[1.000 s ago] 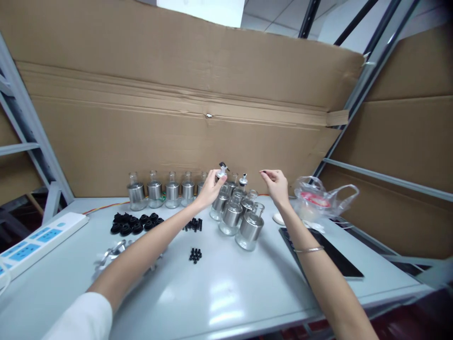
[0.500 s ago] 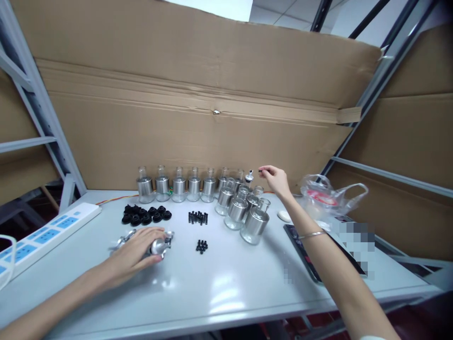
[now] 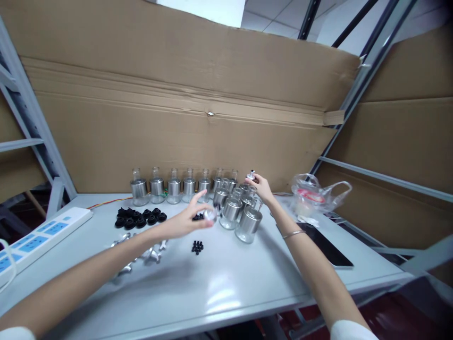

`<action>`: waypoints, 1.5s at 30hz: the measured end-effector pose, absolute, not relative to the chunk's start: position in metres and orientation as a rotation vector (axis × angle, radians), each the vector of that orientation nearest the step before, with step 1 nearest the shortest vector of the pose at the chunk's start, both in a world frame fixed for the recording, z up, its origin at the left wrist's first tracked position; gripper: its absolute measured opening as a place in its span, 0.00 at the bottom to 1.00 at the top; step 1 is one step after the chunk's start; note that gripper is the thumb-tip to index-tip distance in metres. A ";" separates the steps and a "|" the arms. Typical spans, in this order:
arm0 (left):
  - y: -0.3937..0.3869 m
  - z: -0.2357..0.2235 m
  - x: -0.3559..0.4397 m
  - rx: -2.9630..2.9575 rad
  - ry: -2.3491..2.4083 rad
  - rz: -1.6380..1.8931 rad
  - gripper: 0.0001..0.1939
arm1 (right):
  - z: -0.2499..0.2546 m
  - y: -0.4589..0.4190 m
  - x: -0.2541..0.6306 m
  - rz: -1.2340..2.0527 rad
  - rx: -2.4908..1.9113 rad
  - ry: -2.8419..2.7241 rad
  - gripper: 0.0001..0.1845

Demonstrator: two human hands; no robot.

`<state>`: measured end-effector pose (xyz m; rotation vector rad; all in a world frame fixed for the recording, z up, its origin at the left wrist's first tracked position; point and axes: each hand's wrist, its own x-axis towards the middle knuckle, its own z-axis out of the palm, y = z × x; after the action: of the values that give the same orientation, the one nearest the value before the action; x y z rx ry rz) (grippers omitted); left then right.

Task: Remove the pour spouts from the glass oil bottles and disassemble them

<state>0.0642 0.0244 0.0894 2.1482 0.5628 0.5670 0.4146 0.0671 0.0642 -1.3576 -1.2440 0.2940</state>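
Observation:
My left hand (image 3: 189,218) is over the middle of the table, thumb and fingers around a silver pourer spout (image 3: 210,215) with a dark end, blurred by motion. My right hand (image 3: 262,188) closes its fingertips on another silver pourer spout (image 3: 251,175) with a small black tip, at the top of a bottle in the back of the right-hand group. The bottle under it is mostly hidden. Close by stand several glass bottles with steel sleeves (image 3: 249,224). Below my left hand lie small black caps (image 3: 197,247); black tubes (image 3: 198,216) are partly hidden behind it.
Several sleeved glass bottles (image 3: 173,189) line the cardboard back wall (image 3: 177,137). Black ring-shaped stoppers (image 3: 139,217) and silver spout parts (image 3: 152,255) lie at left, near a white power strip (image 3: 42,243). A dark tablet (image 3: 327,245) and a plastic bag (image 3: 311,196) are at right.
My left hand went down to the silver parts at left, then came back right with a pourer spout. My right hand moved left and down onto the spout at the back bottle.

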 end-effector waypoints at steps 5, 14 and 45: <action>0.077 0.091 0.133 1.977 0.650 0.742 0.25 | 0.069 0.040 0.422 -0.029 -1.345 -1.045 0.29; 0.108 0.068 0.180 2.086 0.573 0.817 0.19 | 0.099 -0.006 0.407 -0.092 -1.308 -1.246 0.23; 0.081 0.044 0.163 2.216 0.507 0.490 0.30 | 0.050 0.050 0.385 0.085 -1.269 -1.374 0.25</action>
<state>0.1633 0.0810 0.0436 2.2165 0.5075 0.4902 0.3847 0.0501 0.0504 -1.2689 -1.3744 0.0851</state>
